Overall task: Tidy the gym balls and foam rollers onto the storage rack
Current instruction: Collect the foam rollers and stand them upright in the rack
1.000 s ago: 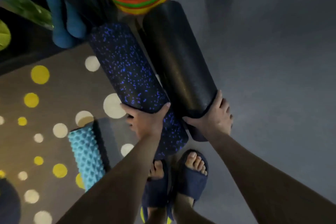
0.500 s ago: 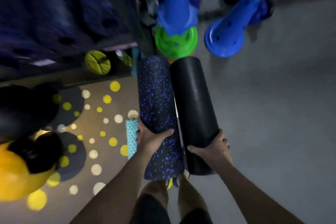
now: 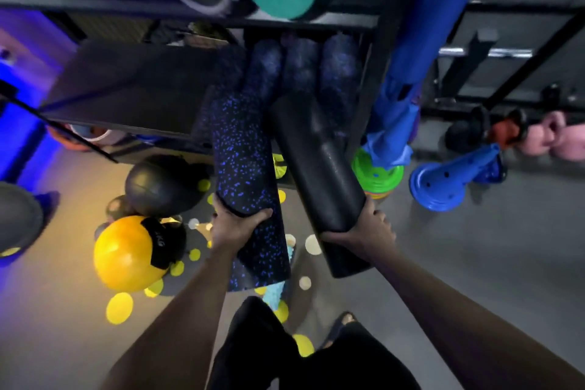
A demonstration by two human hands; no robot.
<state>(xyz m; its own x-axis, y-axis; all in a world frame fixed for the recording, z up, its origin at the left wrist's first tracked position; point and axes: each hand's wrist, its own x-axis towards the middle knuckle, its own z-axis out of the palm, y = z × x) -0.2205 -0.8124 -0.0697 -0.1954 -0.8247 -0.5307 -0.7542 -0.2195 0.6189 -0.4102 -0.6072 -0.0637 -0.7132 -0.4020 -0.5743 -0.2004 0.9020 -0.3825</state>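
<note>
1. Head view: a black foam roller flecked with blue is gripped near its near end by the left hand.
2. A plain matte black foam roller is gripped by the right hand, just to the right.
3. Both far ends are pointed at a storage rack shelf where speckled rollers lie.

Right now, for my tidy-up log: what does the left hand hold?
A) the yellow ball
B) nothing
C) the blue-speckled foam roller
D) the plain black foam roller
C: the left hand grips the blue-speckled foam roller, while the right hand holds the plain black foam roller.
</note>
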